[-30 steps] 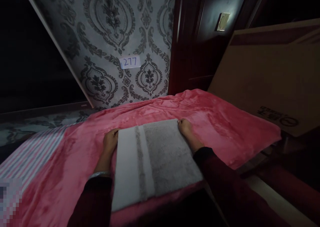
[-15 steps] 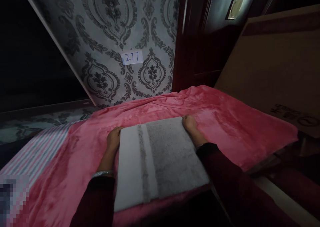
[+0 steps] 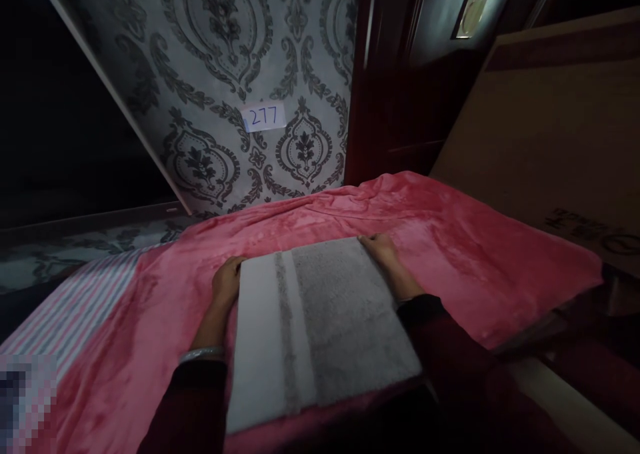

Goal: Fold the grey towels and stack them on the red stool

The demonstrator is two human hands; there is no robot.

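Observation:
A flat, folded grey towel (image 3: 345,321) with pale bands and a smooth whitish strip along its left side lies before me on a pink plush blanket (image 3: 165,347). At its far left corner, my left hand (image 3: 227,279) is closed on the edge, with most of its fingertips hidden. My right hand (image 3: 383,249) grips the far right corner, thumb and fingers pinched at the edge. Whether the whitish strip is part of the towel or a board inside it, I cannot tell.
A striped cloth (image 3: 85,301) shows at the left beside the blanket. Behind stands a patterned wall (image 3: 295,47) with a paper label (image 3: 265,116) reading 277. A large cardboard box (image 3: 550,127) leans at the right, and a dark screen-like panel (image 3: 75,121) fills the upper left.
My right hand has shifted slightly left along the towel's far edge, its fingers now more over the corner. The left hand keeps its hold, and the towel lies nearly as before.

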